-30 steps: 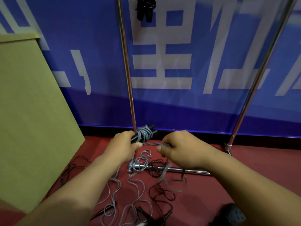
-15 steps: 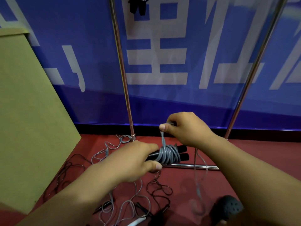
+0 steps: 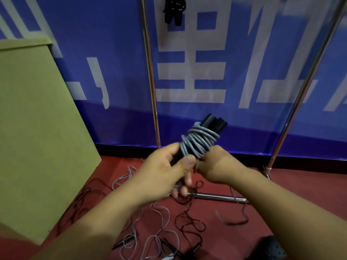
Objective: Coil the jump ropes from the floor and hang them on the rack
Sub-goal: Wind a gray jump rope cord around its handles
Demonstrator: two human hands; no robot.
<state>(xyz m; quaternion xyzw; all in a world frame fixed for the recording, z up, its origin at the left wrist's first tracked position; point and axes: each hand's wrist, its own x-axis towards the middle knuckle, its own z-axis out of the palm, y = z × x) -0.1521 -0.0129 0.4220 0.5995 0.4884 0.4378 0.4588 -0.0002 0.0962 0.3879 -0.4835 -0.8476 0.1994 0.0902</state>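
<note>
Left hand (image 3: 165,171) and right hand (image 3: 219,166) grip clamped on grey-wound jump rope (image 3: 199,141)

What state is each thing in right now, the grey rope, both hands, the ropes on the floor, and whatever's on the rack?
grey jump rope: cord wound in coils round its black handles, held up off the floor.
left hand: grips the handles.
right hand: curled at the coil's lower edge; what it pinches is hidden.
floor ropes: loose, tangled, uncoiled.
black bundle: hanging up high between the rack's poles.
rack: upright.
</note>
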